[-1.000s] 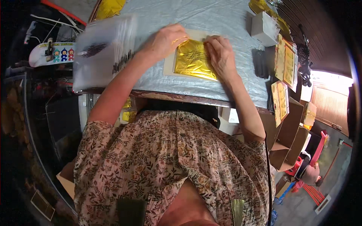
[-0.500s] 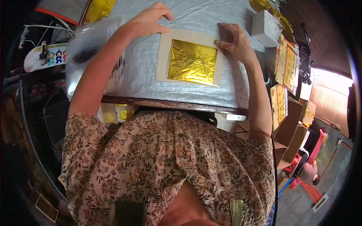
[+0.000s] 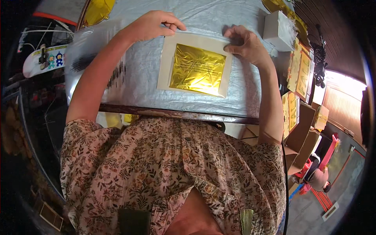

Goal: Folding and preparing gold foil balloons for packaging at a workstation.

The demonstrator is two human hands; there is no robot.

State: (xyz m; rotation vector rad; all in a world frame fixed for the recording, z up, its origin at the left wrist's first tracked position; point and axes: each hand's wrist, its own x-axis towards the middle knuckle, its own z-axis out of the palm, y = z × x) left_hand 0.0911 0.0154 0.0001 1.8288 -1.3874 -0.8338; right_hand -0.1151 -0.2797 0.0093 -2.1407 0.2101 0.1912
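Note:
A shiny gold foil packet point(image 3: 197, 70) lies on a pale flat card point(image 3: 164, 76), which appears to sit inside a clear plastic sleeve. Curled fingers of my left hand point(image 3: 156, 25) pinch at the sleeve's far left edge, with the thumb close to the card's corner. At the far right corner, my right hand point(image 3: 247, 45) is bent, thumb against the sleeve's edge and fingers curled above it. Exactly what lies between the fingertips is partly hidden.
A silvery sheet point(image 3: 137, 86) covers the table. Clear plastic bags point(image 3: 84, 58) lie at left. A white box point(image 3: 277, 29) holding clear plastic stands at right, near yellow boxes point(image 3: 301, 74). Gold foil point(image 3: 98, 11) lies far left. Another person point(image 3: 318, 180) is at lower right.
The sleeve with the card and gold packet has turned slightly clockwise and come a little nearer. My left fingers have closed inward toward its far edge; my right hand has shifted slightly.

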